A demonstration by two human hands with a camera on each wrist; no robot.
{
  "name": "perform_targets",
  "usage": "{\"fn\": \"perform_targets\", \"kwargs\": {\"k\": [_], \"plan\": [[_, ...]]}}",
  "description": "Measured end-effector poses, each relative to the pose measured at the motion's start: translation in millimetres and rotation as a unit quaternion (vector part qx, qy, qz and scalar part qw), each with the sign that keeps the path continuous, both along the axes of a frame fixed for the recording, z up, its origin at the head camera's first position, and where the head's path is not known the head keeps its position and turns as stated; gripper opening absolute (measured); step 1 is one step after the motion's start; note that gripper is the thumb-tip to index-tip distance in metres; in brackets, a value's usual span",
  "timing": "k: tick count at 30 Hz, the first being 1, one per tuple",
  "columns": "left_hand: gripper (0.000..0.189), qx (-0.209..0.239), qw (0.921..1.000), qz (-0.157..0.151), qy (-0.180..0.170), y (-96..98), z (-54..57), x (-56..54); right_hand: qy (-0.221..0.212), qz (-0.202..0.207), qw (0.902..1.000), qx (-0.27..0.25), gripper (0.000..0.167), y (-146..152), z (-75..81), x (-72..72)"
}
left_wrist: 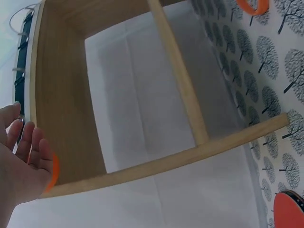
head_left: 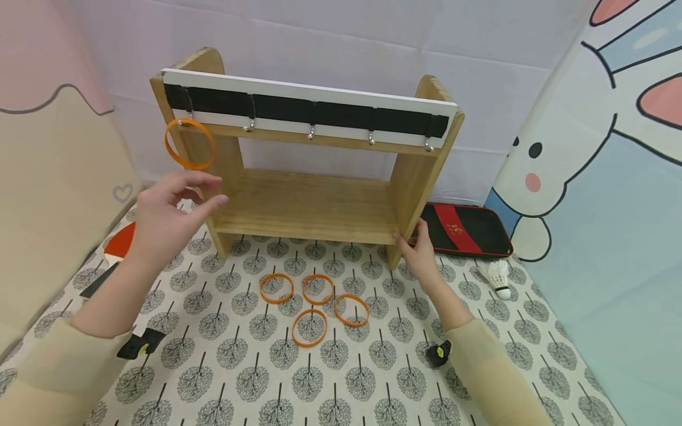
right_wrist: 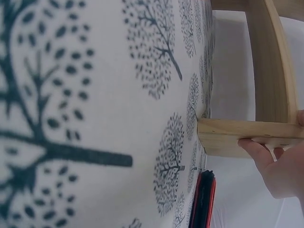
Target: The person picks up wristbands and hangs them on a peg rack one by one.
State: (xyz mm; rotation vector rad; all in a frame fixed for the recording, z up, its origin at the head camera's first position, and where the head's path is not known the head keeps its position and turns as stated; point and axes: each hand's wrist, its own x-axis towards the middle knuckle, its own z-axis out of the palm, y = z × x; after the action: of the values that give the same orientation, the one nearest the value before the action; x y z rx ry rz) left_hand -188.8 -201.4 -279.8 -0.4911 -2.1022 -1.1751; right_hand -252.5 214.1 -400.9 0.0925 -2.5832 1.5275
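Observation:
A wooden shelf (head_left: pixel 309 207) stands on the table, with several silver hooks along its white-and-black front bar (head_left: pixel 341 121). From the leftmost hook hangs an orange ring (head_left: pixel 194 166). Just below that ring is my left hand (head_left: pixel 170 204), fingers loosely bent, thumb apart, holding nothing; in the left wrist view the hand partly hides the ring (left_wrist: pixel 55 171). My right hand (head_left: pixel 421 254) grips the shelf's right side panel near its lower front corner, thumb at the front edge. Several more orange rings lie flat on the cloth in front, among them one ring (head_left: pixel 309 344) nearest me.
A black and red case (head_left: pixel 479 228) lies behind my right hand, with a white shuttlecock (head_left: pixel 499 278) beside it. At the left, a red table tennis bat (head_left: pixel 121 239) is partly hidden by my forearm. Printed curtains (head_left: pixel 341 47) enclose the tree-patterned tablecloth (head_left: pixel 250 378).

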Motion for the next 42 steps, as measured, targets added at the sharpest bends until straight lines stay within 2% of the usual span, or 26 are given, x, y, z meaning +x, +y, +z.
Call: {"fn": "perform_targets", "kwargs": {"k": [4,10,13,17,21,27,32,34,37,39,42], "plan": [[0.028,-0.081,0.9964,-0.002,-0.022,13.5,-20.9,1.5,0.000,0.004,1.0000,-0.003,0.063,1,0.7,0.2],[0.032,-0.145,0.9861,-0.049,-0.066,29.7,-59.7,-2.5,-0.002,0.009,0.9999,-0.007,0.062,1,0.4,0.0],[0.032,-0.186,0.9754,-0.069,-0.097,33.1,-80.1,-8.4,-0.002,0.008,0.9999,-0.007,0.062,1,-0.4,-0.2],[0.032,-0.249,0.9560,-0.100,-0.118,34.8,-105.4,-17.8,-0.005,0.010,0.9999,-0.011,0.062,1,-0.8,0.7],[0.034,-0.289,0.9407,-0.115,-0.135,33.8,-123.7,-26.2,-0.005,0.013,0.9998,-0.014,0.063,1,-0.2,1.6],[0.031,-0.316,0.9212,-0.136,-0.181,30.4,-137.3,-36.6,0.001,0.012,0.9998,-0.015,0.062,1,-0.5,0.3],[0.033,-0.354,0.9020,-0.148,-0.197,28.3,-147.1,-45.1,0.001,0.008,0.9999,-0.015,0.062,2,-2.7,0.9],[0.033,-0.360,0.8978,-0.152,-0.203,27.8,-149.8,-48.0,-0.001,0.007,0.9999,-0.014,0.062,2,-2.9,1.4],[0.028,-0.358,0.8954,-0.158,-0.212,26.9,-152.5,-51.6,-0.003,0.005,0.9999,-0.011,0.062,2,-2.9,1.7],[0.023,-0.347,0.8922,-0.163,-0.239,26.6,-153.2,-53.2,0.000,0.004,0.9999,-0.011,0.062,2,-2.5,1.4],[0.016,-0.334,0.8821,-0.176,-0.283,26.2,-154.2,-54.8,0.002,0.005,1.0000,-0.007,0.062,1,-2.0,0.9]]}}
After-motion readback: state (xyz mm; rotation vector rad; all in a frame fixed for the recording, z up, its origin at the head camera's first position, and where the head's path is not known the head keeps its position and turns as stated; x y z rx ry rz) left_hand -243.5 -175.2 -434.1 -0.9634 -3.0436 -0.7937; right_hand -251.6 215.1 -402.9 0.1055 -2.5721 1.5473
